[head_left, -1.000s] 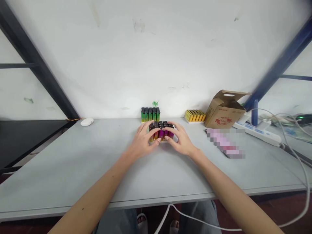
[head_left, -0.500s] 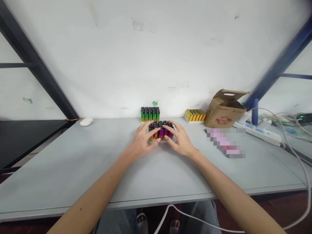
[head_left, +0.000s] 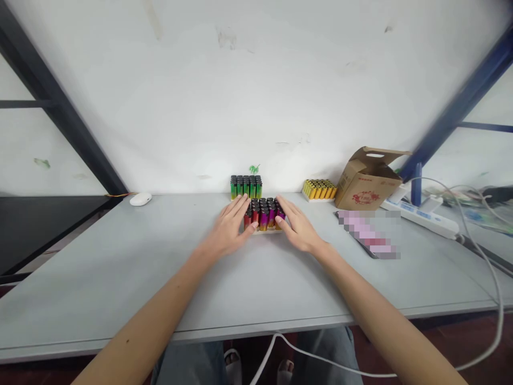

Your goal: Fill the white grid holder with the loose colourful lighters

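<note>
Several lighters with black tops, red and purple shading to gold, stand upright in rows on a white tray in the middle of the table. My left hand lies along the left side of this block, its fingers stretched out flat and its thumb at the front corner. Along the right side rests my right hand, also with straight fingers, its thumb at the front right lighters. Whether the palms press on the block cannot be made out. Just behind, green lighters stand in rows by the wall.
Yellow cylinders stand in a white tray at the back right, beside an opened cardboard box. A power strip with white cables lies further right. A blurred pink flat item is nearer. A white rounded case sits back left.
My fingers have moved off the tops and front of the lighters. Both hands have straightened and shifted to the sides of the block, showing more of its front row.
</note>
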`<state>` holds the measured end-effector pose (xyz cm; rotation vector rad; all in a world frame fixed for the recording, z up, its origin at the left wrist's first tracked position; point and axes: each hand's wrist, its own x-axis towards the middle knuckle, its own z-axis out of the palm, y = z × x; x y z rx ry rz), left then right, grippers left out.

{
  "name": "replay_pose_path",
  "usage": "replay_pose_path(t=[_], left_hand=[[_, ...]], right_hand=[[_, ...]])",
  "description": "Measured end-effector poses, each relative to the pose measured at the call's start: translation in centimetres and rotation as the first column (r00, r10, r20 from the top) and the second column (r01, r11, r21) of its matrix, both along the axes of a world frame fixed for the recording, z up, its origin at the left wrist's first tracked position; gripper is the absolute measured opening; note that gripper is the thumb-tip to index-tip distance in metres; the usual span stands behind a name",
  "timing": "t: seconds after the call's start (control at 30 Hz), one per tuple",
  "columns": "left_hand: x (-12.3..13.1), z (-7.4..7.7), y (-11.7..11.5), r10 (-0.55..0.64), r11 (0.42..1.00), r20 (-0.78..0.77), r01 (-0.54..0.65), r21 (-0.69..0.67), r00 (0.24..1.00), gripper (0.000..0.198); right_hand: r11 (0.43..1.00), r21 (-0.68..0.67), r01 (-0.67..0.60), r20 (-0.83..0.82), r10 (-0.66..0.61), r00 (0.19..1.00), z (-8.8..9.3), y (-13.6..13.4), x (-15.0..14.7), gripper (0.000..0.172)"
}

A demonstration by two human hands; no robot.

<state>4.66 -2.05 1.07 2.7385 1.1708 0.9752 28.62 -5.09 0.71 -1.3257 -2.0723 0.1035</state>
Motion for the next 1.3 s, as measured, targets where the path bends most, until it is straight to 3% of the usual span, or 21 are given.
replay_pose_path(t=[0.23,0.47,0.67,1.03,1.3], left_hand=[[-0.3,0.1,0.2,0.054,0.998,-0.055,-0.054,-0.012,0.997,0.061],[0.4,0.1,-0.4,0.032,0.999,-0.013,-0.032,0.007,0.999,0.065],[1.3,-0.2,-0.7,0.027,0.999,0.003,-0.027,-0.022,1.0,0.065],[0.4,-0.4,0.2,0.017,0.998,0.057,-0.02,0.06,0.998,0.052],[0.9,-0.2,0.0,0.028,1.0,0.103,-0.027,-0.016,0.994,0.059]], right_hand=[[0.995,-0.003,0.104,0.062,-0.104,0.993,0.4,-0.2,-0.2,0.061],[0.995,0.05,0.088,0.028,-0.089,0.996,0.1,-0.2,-0.5,0.068],[0.994,0.082,0.066,0.023,-0.068,0.997,-0.1,0.2,-0.9,0.064],[0.99,0.099,0.104,0.085,-0.113,0.99,-0.3,0.3,-0.3,0.062],[0.983,0.147,0.11,0.053,-0.119,0.992,-0.3,0.4,-0.9,0.068]])
